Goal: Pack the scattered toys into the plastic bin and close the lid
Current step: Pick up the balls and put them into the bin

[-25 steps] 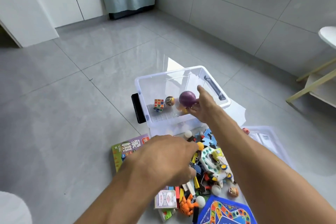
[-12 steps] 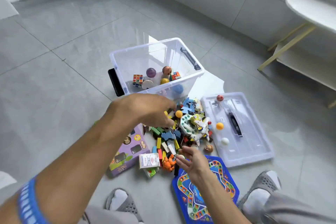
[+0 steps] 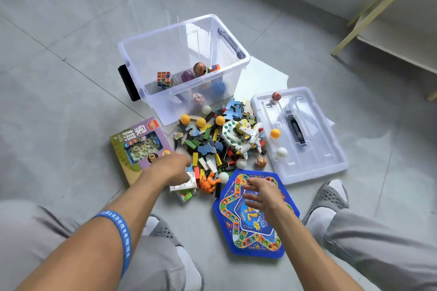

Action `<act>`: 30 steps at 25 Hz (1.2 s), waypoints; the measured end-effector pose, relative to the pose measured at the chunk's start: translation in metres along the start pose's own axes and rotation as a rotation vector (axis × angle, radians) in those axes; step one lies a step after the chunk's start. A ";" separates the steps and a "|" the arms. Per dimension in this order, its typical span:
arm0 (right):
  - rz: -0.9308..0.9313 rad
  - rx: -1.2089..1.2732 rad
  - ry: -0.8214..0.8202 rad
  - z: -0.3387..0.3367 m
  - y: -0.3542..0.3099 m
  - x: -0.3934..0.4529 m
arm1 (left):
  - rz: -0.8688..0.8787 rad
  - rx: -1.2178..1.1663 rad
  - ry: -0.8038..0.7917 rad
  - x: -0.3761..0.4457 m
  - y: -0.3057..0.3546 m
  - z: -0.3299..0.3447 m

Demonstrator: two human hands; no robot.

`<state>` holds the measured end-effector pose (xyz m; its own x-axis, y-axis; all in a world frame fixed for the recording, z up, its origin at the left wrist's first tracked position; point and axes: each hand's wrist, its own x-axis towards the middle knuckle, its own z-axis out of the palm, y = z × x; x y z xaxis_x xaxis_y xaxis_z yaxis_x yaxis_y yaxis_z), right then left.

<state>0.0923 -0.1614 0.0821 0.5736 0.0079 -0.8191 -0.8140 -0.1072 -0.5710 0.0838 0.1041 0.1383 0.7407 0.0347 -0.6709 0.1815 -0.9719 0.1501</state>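
A clear plastic bin [image 3: 236, 54] stands open on the floor with a puzzle cube [image 3: 164, 79], several balls and a small cube inside. Its clear lid [image 3: 314, 160] lies flat to the right, holding three small balls. Between them is a pile of toys [image 3: 217, 142]: blocks, puzzle pieces, orange balls, a toy plane. My left hand [image 3: 172, 169] reaches down over a card box [image 3: 184, 184] at the pile's near edge, fingers spread, touching it. My right hand [image 3: 262, 195] hovers open over a blue hexagonal game board [image 3: 250, 231].
A purple chess-game box [image 3: 139, 146] lies left of the pile. White paper [image 3: 260, 75] sits under the bin. My feet in grey slippers flank the board. A pale wooden shelf [image 3: 378, 30] stands at the far right by the wall.
My right hand dropped the purple ball into the bin and came back down over the blue board. My left hand moved down toward the card box. The view tilted downward.
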 end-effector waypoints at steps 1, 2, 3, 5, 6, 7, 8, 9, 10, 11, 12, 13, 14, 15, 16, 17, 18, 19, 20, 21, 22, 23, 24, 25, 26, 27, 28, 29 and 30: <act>0.001 -0.006 0.019 -0.005 -0.002 0.009 | -0.012 -0.077 0.051 0.012 0.012 0.009; -0.008 -0.023 0.044 -0.008 -0.005 0.021 | -0.006 -0.126 0.087 0.026 0.027 0.022; -0.026 -0.055 0.074 -0.012 -0.007 0.033 | 0.022 -0.134 0.094 0.040 0.045 0.036; -0.112 -0.248 0.164 -0.016 -0.008 0.061 | 0.090 -0.112 0.097 0.069 0.076 0.065; -0.180 -0.413 0.214 -0.016 -0.008 0.075 | 0.101 -0.132 0.106 0.084 0.087 0.078; -0.247 -0.579 0.262 -0.014 -0.008 0.087 | 0.102 -0.158 0.116 0.097 0.094 0.091; -0.308 -0.704 0.306 -0.010 -0.007 0.097 | 0.100 -0.161 0.140 0.107 0.098 0.102; -0.345 -0.776 0.342 -0.004 -0.007 0.106 | 0.109 -0.129 0.163 0.114 0.100 0.113; -0.349 -0.801 0.361 0.005 -0.007 0.118 | 0.129 -0.074 0.185 0.122 0.099 0.123; -0.326 -0.798 0.361 0.014 -0.006 0.129 | 0.147 -0.028 0.206 0.128 0.096 0.131; -0.293 -0.779 0.355 0.023 -0.004 0.139 | 0.154 -0.007 0.220 0.132 0.093 0.137; -0.262 -0.759 0.350 0.032 -0.002 0.146 | 0.149 0.001 0.225 0.137 0.089 0.140; -0.246 -0.748 0.357 0.039 0.000 0.151 | 0.140 -0.008 0.234 0.141 0.086 0.141; -0.240 -0.752 0.372 0.045 0.001 0.155 | 0.132 -0.042 0.241 0.144 0.083 0.139; -0.237 -0.760 0.393 0.049 0.002 0.157 | 0.121 -0.120 0.239 0.146 0.082 0.135; -0.227 -0.750 0.407 0.050 0.002 0.156 | 0.115 -0.234 0.236 0.148 0.082 0.130; -0.217 -0.707 0.413 0.050 0.000 0.155 | 0.110 -0.355 0.248 0.150 0.082 0.124; -0.210 -0.636 0.407 0.047 -0.002 0.152 | 0.093 -0.456 0.275 0.152 0.083 0.120; -0.217 -0.542 0.396 0.043 -0.004 0.148 | 0.053 -0.542 0.314 0.154 0.085 0.115; -0.220 -0.441 0.389 0.038 -0.004 0.142 | 0.017 -0.605 0.349 0.154 0.086 0.110; -0.226 -0.349 0.400 0.032 -0.003 0.136 | -0.006 -0.637 0.387 0.155 0.090 0.105; -0.219 -0.292 0.423 0.026 -0.003 0.129 | -0.018 -0.655 0.435 0.156 0.094 0.099; -0.212 -0.262 0.445 0.018 -0.005 0.123 | -0.051 -0.694 0.506 0.159 0.099 0.090; -0.209 -0.256 0.462 0.009 -0.011 0.121 | -0.110 -0.765 0.603 0.165 0.102 0.079; -0.234 -0.271 0.482 -0.002 -0.020 0.124 | -0.185 -0.852 0.701 0.174 0.102 0.064; -0.270 -0.301 0.506 -0.013 -0.036 0.129 | -0.229 -0.918 0.768 0.185 0.100 0.047; -0.330 -0.335 0.537 -0.026 -0.051 0.139 | -0.231 -0.938 0.794 0.199 0.096 0.031; -0.378 -0.377 0.560 -0.037 -0.070 0.150 | -0.211 -0.909 0.781 0.213 0.091 0.017; -0.415 -0.456 0.550 -0.048 -0.088 0.162 | -0.195 -0.822 0.745 0.226 0.086 0.006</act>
<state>0.2614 -0.1980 0.0020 0.8788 -0.3396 -0.3352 -0.4768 -0.5966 -0.6456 0.2629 0.0270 -0.0051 0.8046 0.5674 -0.1753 0.5036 -0.4956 0.7076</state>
